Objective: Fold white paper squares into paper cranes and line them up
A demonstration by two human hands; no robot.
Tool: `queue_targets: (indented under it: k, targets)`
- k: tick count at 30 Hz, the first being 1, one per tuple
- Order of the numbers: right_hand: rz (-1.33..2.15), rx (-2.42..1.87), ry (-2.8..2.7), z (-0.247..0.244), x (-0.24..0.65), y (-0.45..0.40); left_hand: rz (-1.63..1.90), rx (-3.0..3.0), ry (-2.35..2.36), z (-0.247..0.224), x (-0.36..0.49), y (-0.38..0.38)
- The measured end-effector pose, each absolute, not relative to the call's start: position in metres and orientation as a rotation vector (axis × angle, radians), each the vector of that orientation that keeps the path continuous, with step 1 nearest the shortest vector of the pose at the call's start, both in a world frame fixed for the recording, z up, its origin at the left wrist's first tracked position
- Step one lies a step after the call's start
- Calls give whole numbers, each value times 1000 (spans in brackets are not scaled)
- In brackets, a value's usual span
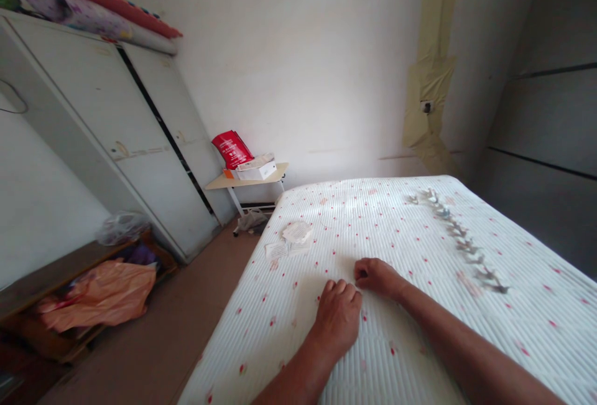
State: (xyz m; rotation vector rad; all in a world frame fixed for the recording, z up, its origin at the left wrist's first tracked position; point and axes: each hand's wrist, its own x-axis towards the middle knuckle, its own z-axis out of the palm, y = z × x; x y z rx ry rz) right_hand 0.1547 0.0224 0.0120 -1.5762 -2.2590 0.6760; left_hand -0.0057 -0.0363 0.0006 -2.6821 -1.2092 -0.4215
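My left hand (339,315) rests on a white ribbed bedspread (392,330) with red dots, its fingers curled under. Just right of it, my right hand (379,275) is closed, thumb side toward the left hand. The fingertips of both hands are hidden, so anything in them cannot be made out. Beyond my left hand lie printed paper pieces (298,232), a round-edged pile on top of flat sheets. To the right of my right arm runs a slanting row of small folded paper shapes (459,237), whitish and grey, blurred, resembling birds.
A small table (278,173) by the wall carries a red bag (232,150) and a white box (256,172). Grey cabinets (93,100) stand at the left, rolled mats (102,19) on top. An orange plastic bag (100,293) lies on a low wooden shelf unit (28,290).
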Motion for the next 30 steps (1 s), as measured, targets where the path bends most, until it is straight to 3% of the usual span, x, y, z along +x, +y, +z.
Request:
queue_targets:
  k: [15,24,30]
  targets:
    - [690,-1579,-2255,8,155,27,-500,-2678,-1281,-4,-11,-48]
    - [673,-1389,-2288,13,161,15,-1231,-2767,-1539,-6,-27,-9]
    - [702,-1265,-2273,16,165,10,-1090,-2905,-1506,-6,-26,18]
